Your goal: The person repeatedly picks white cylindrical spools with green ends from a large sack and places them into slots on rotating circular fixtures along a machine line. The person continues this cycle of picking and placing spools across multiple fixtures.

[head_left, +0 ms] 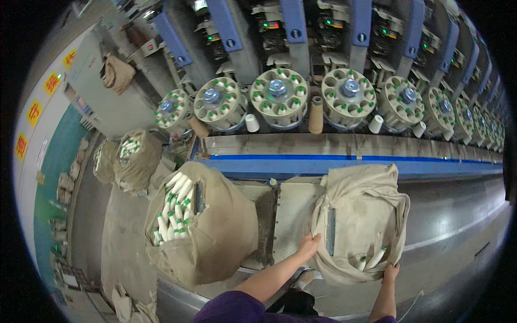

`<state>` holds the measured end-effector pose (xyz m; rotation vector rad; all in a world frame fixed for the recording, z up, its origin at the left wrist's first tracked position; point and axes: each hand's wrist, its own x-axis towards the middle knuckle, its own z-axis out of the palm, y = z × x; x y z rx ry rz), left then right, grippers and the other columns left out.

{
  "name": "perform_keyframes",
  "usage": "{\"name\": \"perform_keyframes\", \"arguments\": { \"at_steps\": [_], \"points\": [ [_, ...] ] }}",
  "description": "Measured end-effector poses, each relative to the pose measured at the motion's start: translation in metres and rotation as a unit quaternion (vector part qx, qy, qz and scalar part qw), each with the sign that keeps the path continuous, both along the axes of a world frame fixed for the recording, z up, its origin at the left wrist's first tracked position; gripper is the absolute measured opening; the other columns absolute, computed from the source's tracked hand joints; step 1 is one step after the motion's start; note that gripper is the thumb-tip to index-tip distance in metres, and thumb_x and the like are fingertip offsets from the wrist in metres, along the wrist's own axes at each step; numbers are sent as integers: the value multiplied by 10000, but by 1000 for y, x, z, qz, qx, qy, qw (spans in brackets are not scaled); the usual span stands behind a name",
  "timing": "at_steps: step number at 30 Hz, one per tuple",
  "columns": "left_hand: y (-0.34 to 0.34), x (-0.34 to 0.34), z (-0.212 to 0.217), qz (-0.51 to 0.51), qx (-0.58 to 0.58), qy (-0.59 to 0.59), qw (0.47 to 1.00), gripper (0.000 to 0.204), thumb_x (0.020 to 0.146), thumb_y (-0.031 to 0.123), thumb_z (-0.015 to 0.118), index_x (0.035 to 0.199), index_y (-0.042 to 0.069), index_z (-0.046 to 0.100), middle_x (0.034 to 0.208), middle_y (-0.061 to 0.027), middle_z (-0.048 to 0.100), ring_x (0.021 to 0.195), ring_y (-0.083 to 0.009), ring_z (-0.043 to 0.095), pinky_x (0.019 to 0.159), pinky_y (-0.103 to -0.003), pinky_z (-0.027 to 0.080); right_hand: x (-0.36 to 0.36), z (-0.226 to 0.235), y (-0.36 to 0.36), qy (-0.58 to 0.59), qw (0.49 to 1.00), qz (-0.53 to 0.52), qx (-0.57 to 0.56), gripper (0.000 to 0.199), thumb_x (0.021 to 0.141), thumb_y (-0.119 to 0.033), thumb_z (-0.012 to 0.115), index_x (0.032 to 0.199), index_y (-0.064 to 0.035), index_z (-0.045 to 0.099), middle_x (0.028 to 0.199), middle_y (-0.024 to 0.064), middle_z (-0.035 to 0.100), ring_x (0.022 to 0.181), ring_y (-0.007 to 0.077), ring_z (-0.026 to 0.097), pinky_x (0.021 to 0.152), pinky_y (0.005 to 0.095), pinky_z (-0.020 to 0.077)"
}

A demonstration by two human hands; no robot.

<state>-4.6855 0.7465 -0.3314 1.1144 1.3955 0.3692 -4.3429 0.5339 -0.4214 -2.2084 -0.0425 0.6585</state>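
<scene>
A beige cloth sack (363,180) stands in front of me with its mouth open upward. My left hand (308,247) is closed on the sack's left rim, beside a grey strip set in the cloth. Its near right rim is in my right hand (392,272), fingers curled over the fabric. Down inside, at the near end, lie a few white yarn bobbins (375,258) with green tips. A second, fuller sack (226,231) stands to the left, its opening heaped with white, green-ended bobbins (175,212).
Along the far side runs a winding machine (323,167) with round bobbin magazines (279,99). Brown cones (316,116) and white cones (252,123) stand between them. More filled sacks (137,161) sit at the far left. A cloth (126,307) lies on the floor near left.
</scene>
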Motion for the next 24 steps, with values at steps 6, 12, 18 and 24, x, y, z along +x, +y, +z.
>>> {"name": "perform_keyframes", "arguments": {
  "at_steps": [6, 12, 18, 24],
  "points": [
    [5, -50, 144, 157, 98, -305, 934, 337, 928, 218, 503, 1165, -18, 545, 1098, -92, 606, 973, -182, 559, 881, -315, 432, -46, 161, 68, 3, 920, 123, 372, 501, 891, -200, 547, 1320, 14, 402, 1234, 143, 507, 1081, 254, 514, 915, 345, 403],
    [-1, -167, 282, 218, 376, -296, 850, 309, 888, 217, 514, 1085, -6, 595, 1029, -88, 620, 956, -179, 565, 858, -332, 439, -162, 352, 152, -30, 822, 240, 516, 371, 916, -121, 538, 1256, 9, 466, 1133, 90, 567, 1004, 153, 539, 872, 262, 421],
    [-61, -320, 397, 359, 456, -410, 704, 339, 905, 254, 475, 1106, -3, 567, 1058, -114, 595, 977, -194, 566, 865, -322, 436, -293, 460, 188, -52, 654, 363, 662, 299, 923, -100, 536, 1201, 5, 507, 1099, 69, 587, 978, 116, 537, 860, 245, 423],
    [-148, -454, 333, 423, 597, -161, 663, 378, 935, 238, 434, 1176, -46, 494, 1114, -153, 571, 991, -231, 563, 897, -350, 430, -430, 406, 216, -68, 649, 457, 605, 348, 930, -184, 534, 1227, -10, 494, 1141, 93, 583, 1042, 169, 537, 903, 298, 420]
  ]
}}
